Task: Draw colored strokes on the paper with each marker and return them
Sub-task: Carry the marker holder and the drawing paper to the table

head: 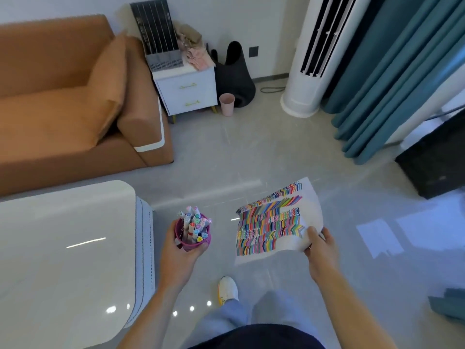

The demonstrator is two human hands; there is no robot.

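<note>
My left hand grips a purple cup from below and behind, held in the air beside the table's edge. Several markers with coloured caps stand upright in the cup. My right hand pinches the near right corner of a white sheet of paper, thumb on top. The sheet hangs over the floor and is covered with rows of many-coloured strokes. The two hands are apart, with the paper to the right of the cup.
A glossy white table fills the lower left. An orange sofa stands behind it, with a white nightstand, pink bin, tall white air conditioner and teal curtains farther back. My legs and white shoe are below.
</note>
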